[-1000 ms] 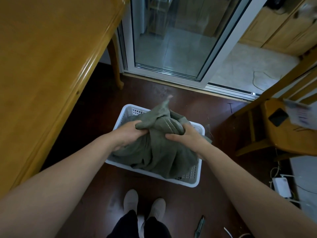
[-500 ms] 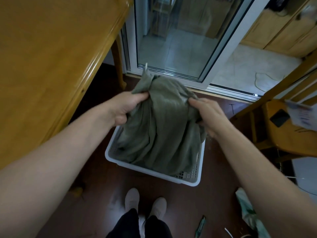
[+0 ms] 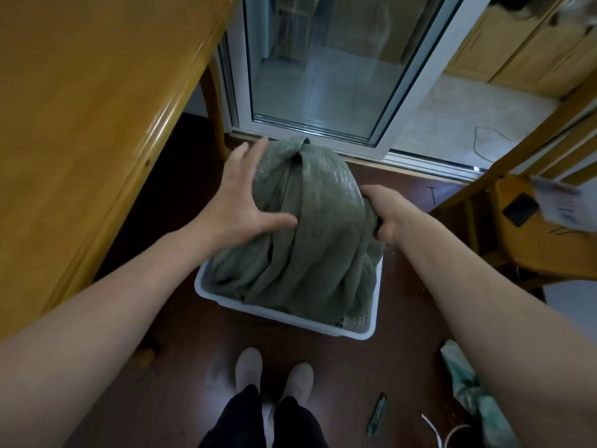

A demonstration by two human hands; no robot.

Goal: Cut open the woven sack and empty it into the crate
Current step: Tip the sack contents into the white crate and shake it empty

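The step in hand seems to be the emptying, not the cutting: the grey-green woven plastic sack (image 3: 310,227) is held up over the white perforated plastic crate (image 3: 361,333), which stands on the dark brown floor (image 3: 181,367) just beyond the person's feet. The upper end of the sack forms a round, bunched dome. Its lower part hangs down in long folds and lies inside the crate, covering almost all of it. I cannot see what is inside the sack or the crate, so I cannot tell how much has come out.

The left hand (image 3: 232,205) is wide open. Its fingers (image 3: 240,156) are spread and reach along the left side of the dome, and the thumb presses flat on the near face of the cloth; it supports more than it grips. The right hand (image 3: 384,211) is closed tight on a fold at the right side of the sack, with the fingers curled round the fabric.

I think the next move calls for a firmer hold with the left hand, then lifting and shaking the upper end while the hanging part remains between the crate walls. A small green-handled cutter (image 3: 376,412) lies on the floor at the near right, well apart from both hands.
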